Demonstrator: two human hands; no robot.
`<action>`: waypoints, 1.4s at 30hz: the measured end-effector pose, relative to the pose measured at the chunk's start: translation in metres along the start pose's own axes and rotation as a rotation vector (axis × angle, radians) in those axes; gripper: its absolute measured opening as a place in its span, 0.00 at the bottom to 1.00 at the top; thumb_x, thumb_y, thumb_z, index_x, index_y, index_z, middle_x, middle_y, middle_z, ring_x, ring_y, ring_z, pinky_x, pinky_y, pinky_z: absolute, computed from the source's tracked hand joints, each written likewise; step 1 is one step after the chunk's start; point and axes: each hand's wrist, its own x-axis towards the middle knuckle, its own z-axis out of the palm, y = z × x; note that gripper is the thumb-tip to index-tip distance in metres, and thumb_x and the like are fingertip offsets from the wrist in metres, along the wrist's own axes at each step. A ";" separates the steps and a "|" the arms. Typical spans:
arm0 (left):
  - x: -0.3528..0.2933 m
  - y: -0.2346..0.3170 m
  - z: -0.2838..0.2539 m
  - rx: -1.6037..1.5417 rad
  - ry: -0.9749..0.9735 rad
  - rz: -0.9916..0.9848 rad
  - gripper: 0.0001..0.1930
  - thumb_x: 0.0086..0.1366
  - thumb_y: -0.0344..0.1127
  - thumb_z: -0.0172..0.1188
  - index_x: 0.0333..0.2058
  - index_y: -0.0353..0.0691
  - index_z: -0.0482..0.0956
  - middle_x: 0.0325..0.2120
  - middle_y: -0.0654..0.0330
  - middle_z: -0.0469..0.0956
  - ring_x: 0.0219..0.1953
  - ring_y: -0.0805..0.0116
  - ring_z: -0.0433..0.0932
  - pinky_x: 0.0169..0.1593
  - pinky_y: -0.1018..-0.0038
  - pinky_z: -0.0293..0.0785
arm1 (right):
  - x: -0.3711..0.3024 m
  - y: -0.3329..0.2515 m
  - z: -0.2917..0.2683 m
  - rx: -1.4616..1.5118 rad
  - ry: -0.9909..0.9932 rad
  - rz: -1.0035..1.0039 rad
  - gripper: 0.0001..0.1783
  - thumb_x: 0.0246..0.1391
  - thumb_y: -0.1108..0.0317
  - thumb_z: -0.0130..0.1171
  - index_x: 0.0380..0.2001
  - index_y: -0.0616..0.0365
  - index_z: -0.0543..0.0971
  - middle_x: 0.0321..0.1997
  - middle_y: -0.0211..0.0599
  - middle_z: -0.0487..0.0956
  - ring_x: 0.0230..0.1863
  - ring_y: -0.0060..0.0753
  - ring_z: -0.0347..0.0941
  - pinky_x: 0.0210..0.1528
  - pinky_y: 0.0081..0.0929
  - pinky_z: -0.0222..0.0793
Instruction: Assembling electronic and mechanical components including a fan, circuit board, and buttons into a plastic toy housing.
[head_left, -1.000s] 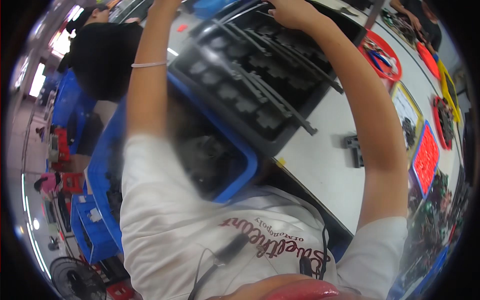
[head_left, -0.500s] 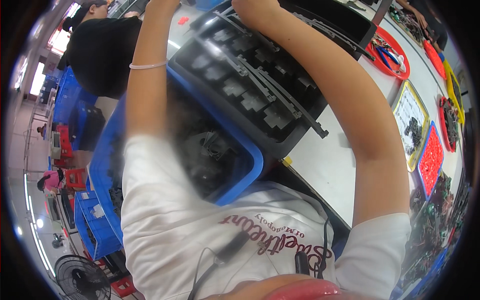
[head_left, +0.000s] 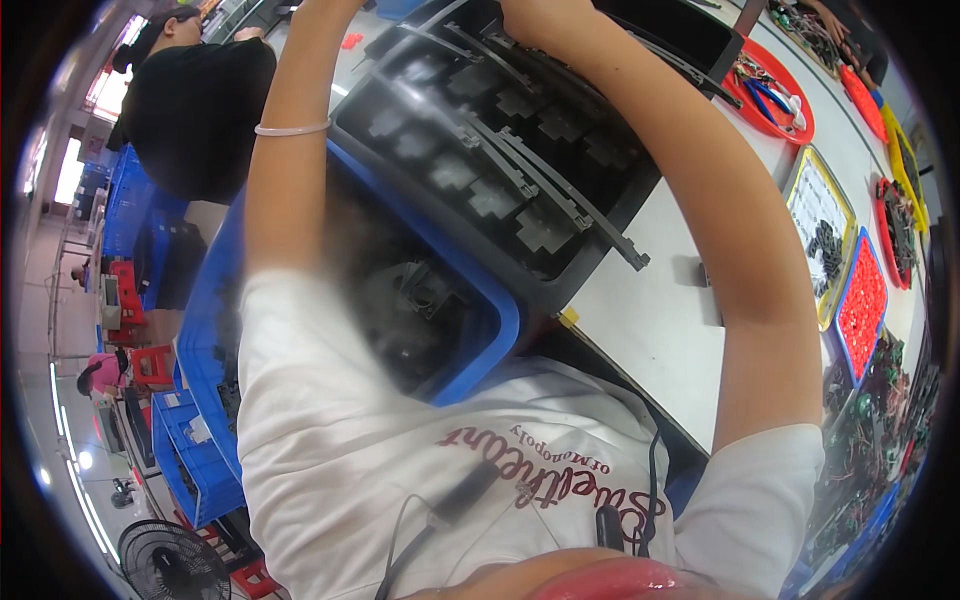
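My left forearm [head_left: 290, 170], with a pale band round it, reaches up over the blue bin to the top edge, where the hand is cut off. My right hand [head_left: 548, 20] is over the far part of a black plastic tray [head_left: 572, 292]; its fingers are cut off or hidden, so I cannot tell what they hold. Cross-shaped lighter patches run in rows across the tray. Long thin grey strips [head_left: 540, 178] lie across it, one sticking out past its near right corner. Below the tray, the blue bin [head_left: 508, 325] holds dark plastic parts [head_left: 415, 290], partly blurred.
On the white table [head_left: 650, 315] at right are a red basket [head_left: 806, 125] with pliers, a yellow-rimmed tray [head_left: 828, 318], and a blue-rimmed tray of red pieces [head_left: 860, 310]. Wires [head_left: 865, 470] pile up nearer. A person in black [head_left: 200, 115] is at left; a fan [head_left: 175, 565] stands lower left.
My right hand has shifted to the right and slightly nearer over the black tray. A small dark object now shows on the table beside my right arm. The whole view has tilted slightly.
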 end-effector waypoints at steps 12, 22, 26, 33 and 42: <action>0.003 0.014 0.002 -0.531 0.026 0.395 0.09 0.47 0.29 0.61 0.30 0.43 0.75 0.26 0.61 0.75 0.35 0.60 0.75 0.44 0.66 0.70 | 0.003 0.020 -0.013 0.065 -0.123 0.064 0.12 0.42 0.67 0.58 0.29 0.62 0.82 0.35 0.52 0.81 0.39 0.51 0.79 0.40 0.42 0.76; 0.005 0.024 -0.015 -0.023 -0.378 0.295 0.06 0.48 0.29 0.59 0.28 0.41 0.76 0.24 0.57 0.76 0.33 0.56 0.76 0.40 0.64 0.71 | 0.003 0.021 -0.018 0.118 -0.132 0.050 0.12 0.43 0.68 0.57 0.30 0.63 0.81 0.36 0.53 0.80 0.40 0.51 0.79 0.40 0.42 0.75; 0.014 0.026 0.012 -0.098 -0.433 0.166 0.05 0.50 0.30 0.58 0.28 0.41 0.77 0.22 0.54 0.76 0.29 0.53 0.77 0.35 0.62 0.72 | 0.004 0.029 -0.010 0.142 -0.106 0.061 0.12 0.44 0.68 0.56 0.31 0.62 0.81 0.37 0.53 0.80 0.40 0.52 0.78 0.42 0.43 0.74; -0.034 0.014 0.086 -0.716 -0.406 -0.105 0.09 0.55 0.24 0.55 0.36 0.38 0.73 0.32 0.53 0.70 0.34 0.55 0.74 0.37 0.66 0.70 | -0.001 0.034 -0.010 0.275 -0.088 0.006 0.11 0.44 0.68 0.56 0.30 0.62 0.79 0.37 0.53 0.80 0.42 0.55 0.76 0.43 0.45 0.73; -0.028 0.010 0.107 -0.906 -0.492 -0.323 0.25 0.49 0.23 0.62 0.49 0.39 0.71 0.42 0.56 0.75 0.45 0.63 0.74 0.49 0.70 0.70 | -0.015 0.060 0.006 0.460 0.106 -0.204 0.22 0.47 0.62 0.60 0.45 0.59 0.70 0.38 0.56 0.74 0.47 0.58 0.69 0.50 0.43 0.66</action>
